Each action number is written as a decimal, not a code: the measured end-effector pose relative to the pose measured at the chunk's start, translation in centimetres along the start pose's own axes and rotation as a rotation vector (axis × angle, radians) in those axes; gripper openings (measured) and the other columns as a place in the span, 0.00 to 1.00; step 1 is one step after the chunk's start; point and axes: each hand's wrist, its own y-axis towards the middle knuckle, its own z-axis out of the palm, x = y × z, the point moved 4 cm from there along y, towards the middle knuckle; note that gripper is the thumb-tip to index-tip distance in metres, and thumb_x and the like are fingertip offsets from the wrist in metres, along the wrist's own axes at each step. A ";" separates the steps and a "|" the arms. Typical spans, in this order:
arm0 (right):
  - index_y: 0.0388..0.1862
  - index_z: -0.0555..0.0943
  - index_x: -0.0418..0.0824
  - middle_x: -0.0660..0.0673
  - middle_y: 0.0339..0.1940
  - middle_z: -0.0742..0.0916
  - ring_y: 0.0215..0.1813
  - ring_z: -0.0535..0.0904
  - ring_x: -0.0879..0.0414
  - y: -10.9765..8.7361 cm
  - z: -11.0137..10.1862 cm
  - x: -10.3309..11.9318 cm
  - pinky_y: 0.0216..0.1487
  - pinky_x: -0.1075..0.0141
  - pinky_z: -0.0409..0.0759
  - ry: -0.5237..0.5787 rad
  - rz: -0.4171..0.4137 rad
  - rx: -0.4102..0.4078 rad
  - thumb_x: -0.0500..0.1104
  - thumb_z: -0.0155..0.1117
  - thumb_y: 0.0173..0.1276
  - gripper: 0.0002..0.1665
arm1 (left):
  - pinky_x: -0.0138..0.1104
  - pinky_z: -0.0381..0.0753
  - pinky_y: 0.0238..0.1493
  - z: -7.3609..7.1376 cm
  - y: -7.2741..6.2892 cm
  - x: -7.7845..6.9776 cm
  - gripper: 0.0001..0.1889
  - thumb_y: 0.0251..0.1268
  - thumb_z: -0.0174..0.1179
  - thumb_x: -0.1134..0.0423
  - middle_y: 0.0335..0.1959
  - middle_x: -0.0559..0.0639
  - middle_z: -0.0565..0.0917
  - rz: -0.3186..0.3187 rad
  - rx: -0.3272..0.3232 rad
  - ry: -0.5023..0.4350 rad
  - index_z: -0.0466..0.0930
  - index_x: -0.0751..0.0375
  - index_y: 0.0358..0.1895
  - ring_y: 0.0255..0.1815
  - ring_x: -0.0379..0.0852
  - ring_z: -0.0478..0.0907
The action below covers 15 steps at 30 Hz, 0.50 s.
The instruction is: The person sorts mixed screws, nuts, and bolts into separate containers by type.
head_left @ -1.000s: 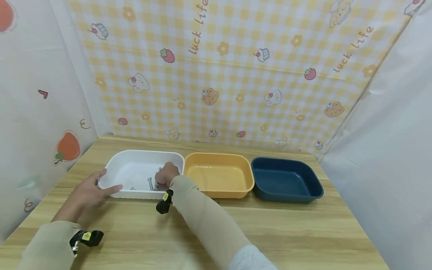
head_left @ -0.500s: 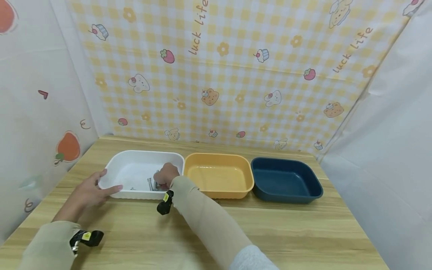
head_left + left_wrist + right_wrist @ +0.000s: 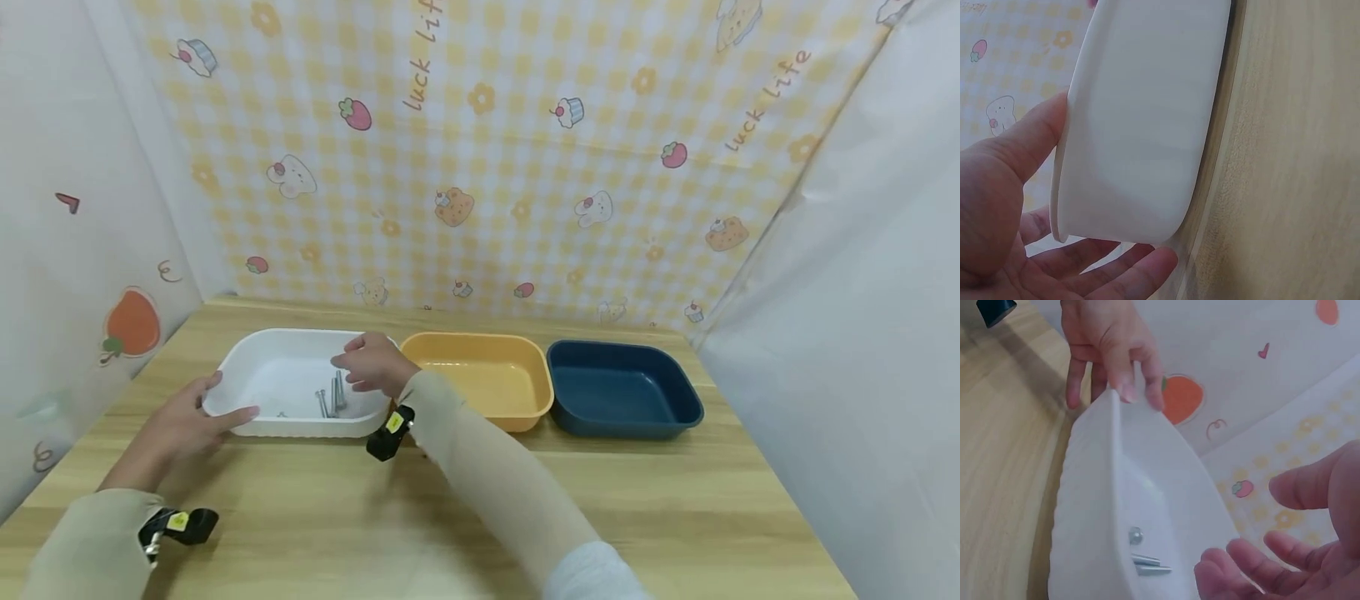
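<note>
In the head view a white plastic bin [image 3: 288, 427] stands at the left. Several silver bolts [image 3: 335, 393] lie in its right half, and a smaller metal piece [image 3: 282, 414] lies near the front wall. My left hand [image 3: 183, 421] grips the bin's left front corner, thumb on the rim and fingers around the outside, as the left wrist view also shows. Over the bin's right end is my right hand [image 3: 377, 364], fingers loosely bent and apart from the thumb. Nothing shows between them in the right wrist view, where bolts [image 3: 1150, 564] lie below the hand [image 3: 1297, 550].
Right of the white bin, a yellow bin [image 3: 480, 377] stands close beside it, then a dark blue bin [image 3: 622, 387]. All are on a wood-grain table [image 3: 465, 508]. A checked cloth [image 3: 510, 183] hangs behind, with white sheets [image 3: 840, 350] at the sides.
My right hand has risen from among the bolts and its fingers have spread, leaving the bolts in view. My left hand keeps its grip on the bin. The head view has shifted slightly.
</note>
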 end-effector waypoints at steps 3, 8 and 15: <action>0.52 0.76 0.36 0.45 0.42 0.83 0.43 0.83 0.50 -0.3 -1.4 0.1 0.46 0.59 0.83 0.012 -0.048 0.068 0.43 0.65 0.69 0.17 | 0.68 0.59 0.58 0.0 0.0 -0.2 0.64 0.56 0.59 0.30 0.67 0.84 0.49 0.007 -0.005 -0.007 0.30 0.73 0.74 0.51 0.70 0.69; 0.51 0.77 0.38 0.43 0.43 0.85 0.43 0.84 0.49 -1.1 -3.7 -0.1 0.44 0.61 0.83 0.010 -0.108 0.124 0.44 0.64 0.70 0.16 | 0.70 0.55 0.58 0.0 0.0 -0.2 0.61 0.60 0.57 0.32 0.69 0.83 0.42 0.026 -0.004 0.005 0.30 0.73 0.74 0.63 0.80 0.53; 0.50 0.77 0.40 0.43 0.44 0.85 0.43 0.84 0.50 -2.9 -6.5 -0.4 0.45 0.59 0.83 -0.044 -0.138 0.140 0.45 0.63 0.70 0.14 | 0.73 0.55 0.56 -0.1 0.2 -0.4 0.61 0.61 0.56 0.32 0.69 0.84 0.40 0.041 0.012 0.039 0.30 0.76 0.73 0.64 0.85 0.45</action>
